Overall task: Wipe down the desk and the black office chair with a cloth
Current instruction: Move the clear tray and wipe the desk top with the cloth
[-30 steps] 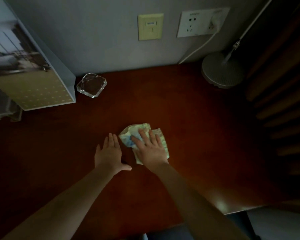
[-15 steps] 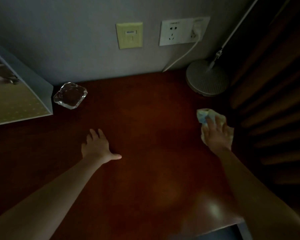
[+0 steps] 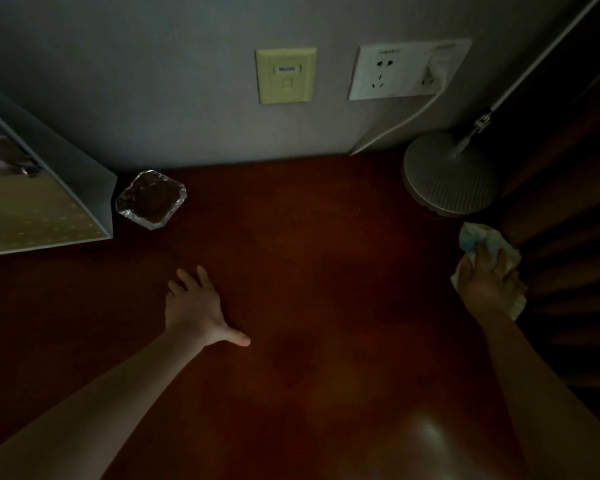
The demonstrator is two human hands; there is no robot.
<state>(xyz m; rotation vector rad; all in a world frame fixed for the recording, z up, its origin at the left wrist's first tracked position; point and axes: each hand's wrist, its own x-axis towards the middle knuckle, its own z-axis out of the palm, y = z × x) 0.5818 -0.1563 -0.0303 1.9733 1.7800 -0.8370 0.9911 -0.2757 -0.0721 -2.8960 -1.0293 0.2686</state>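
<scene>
Cloth [image 3: 471, 237] pale, crumpled, blue patch, at desk [image 3: 309, 258] right edge. Right hand [image 3: 487, 284] fingers flat, pressing it. Left hand [image 3: 196, 306] splayed, relaxed.

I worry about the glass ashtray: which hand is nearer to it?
Left. The left hand lies open just in front of the glass ashtray; the right hand, on the cloth, is far right.

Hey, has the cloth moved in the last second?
Yes. The cloth slid right across the desk, ending close in front of the lamp base.
</scene>
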